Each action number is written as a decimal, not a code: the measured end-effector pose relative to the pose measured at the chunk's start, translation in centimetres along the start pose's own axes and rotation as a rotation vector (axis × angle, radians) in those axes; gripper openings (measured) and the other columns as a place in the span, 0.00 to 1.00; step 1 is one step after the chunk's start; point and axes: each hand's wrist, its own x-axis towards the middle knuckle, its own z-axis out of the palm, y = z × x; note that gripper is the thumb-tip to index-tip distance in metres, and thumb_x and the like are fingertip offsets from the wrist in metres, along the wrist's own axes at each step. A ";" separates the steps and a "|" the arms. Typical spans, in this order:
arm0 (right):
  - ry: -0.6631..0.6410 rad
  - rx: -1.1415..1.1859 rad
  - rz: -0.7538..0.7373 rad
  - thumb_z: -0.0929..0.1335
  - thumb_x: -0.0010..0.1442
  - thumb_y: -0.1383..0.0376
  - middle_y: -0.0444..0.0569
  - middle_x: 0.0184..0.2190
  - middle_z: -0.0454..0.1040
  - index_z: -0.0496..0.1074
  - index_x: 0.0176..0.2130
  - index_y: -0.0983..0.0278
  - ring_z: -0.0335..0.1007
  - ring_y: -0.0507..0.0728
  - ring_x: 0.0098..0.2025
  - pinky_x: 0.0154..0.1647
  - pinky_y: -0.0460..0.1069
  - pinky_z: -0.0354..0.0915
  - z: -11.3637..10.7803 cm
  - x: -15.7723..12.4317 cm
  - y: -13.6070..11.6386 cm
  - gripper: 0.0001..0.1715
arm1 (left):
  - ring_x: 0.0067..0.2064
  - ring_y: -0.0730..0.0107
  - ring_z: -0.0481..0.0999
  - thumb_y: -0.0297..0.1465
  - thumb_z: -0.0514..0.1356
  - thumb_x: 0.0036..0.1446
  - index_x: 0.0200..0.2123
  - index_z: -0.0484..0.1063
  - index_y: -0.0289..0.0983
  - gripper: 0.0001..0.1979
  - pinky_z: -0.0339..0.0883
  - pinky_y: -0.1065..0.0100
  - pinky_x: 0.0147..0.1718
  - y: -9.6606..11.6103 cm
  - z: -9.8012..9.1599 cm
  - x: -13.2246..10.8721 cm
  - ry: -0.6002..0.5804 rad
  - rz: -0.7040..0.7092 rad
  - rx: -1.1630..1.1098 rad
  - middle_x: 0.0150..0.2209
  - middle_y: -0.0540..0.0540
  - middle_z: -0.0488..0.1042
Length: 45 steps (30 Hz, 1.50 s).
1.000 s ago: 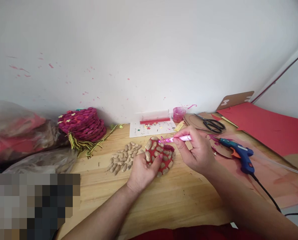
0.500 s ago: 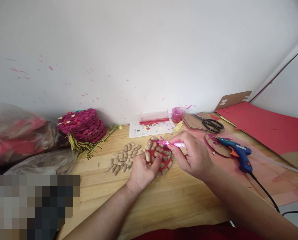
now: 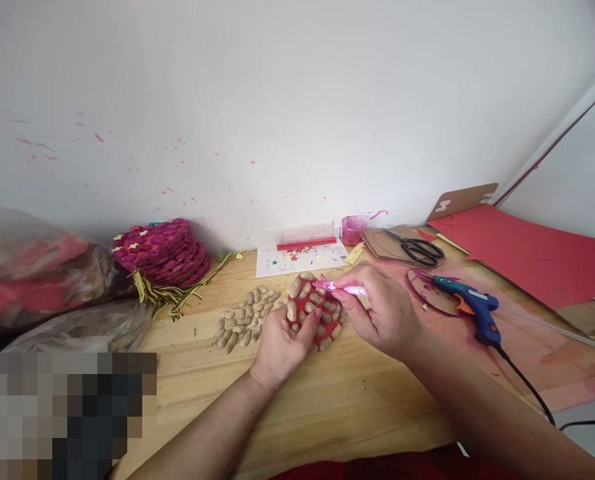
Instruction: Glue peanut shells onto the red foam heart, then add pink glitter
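Note:
My left hand (image 3: 284, 340) is closed on the edge of a red disc (image 3: 301, 319) with several peanuts stuck to its face, the thumb lying across the front. In my right hand (image 3: 382, 307) is a slim paintbrush (image 3: 350, 289) with a white-and-pink handle, pinched between thumb and fingers. Its pink-coated tip meets the upper part of the disc, among the peanuts. Loose unshelled peanuts (image 3: 247, 317) lie spread on the wooden table just left of the disc.
A stack of magenta peanut discs (image 3: 162, 253) with yellow tassels stands left, beside plastic bags (image 3: 42, 267). Behind are a white sheet with small stars (image 3: 297, 257) and a cup of pink paint (image 3: 353, 230). Scissors (image 3: 420, 250), a blue glue gun (image 3: 477, 307) and red card (image 3: 542, 247) lie right.
The whole view has shifted slightly. Both hands keep their hold, and the brush tip stays at the disc's upper part with barely any visible movement.

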 end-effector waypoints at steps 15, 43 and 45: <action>0.068 0.075 0.193 0.67 0.66 0.70 0.42 0.29 0.74 0.67 0.40 0.59 0.70 0.52 0.28 0.28 0.47 0.64 -0.9 0.7 0.6 0.06 | 0.39 0.54 0.85 0.49 0.72 0.48 0.39 0.82 0.34 0.25 0.79 0.61 0.42 1.1 0.0 0.3 0.005 -0.145 -0.206 0.38 0.39 0.85; -0.004 0.104 0.151 0.67 0.66 0.71 0.45 0.31 0.75 0.67 0.40 0.60 0.73 0.54 0.32 0.33 0.49 0.67 -0.6 0.5 0.6 0.06 | 0.34 0.57 0.84 0.49 0.73 0.46 0.36 0.82 0.33 0.25 0.79 0.64 0.35 1.2 -0.2 0.4 0.054 -0.156 -0.178 0.34 0.40 0.85; -0.017 0.092 0.145 0.67 0.66 0.71 0.45 0.31 0.75 0.67 0.40 0.59 0.73 0.55 0.32 0.33 0.50 0.67 -0.6 0.4 0.6 0.06 | 0.34 0.57 0.84 0.49 0.72 0.47 0.37 0.82 0.33 0.24 0.79 0.64 0.35 1.0 -0.3 0.5 0.054 -0.151 -0.178 0.34 0.40 0.84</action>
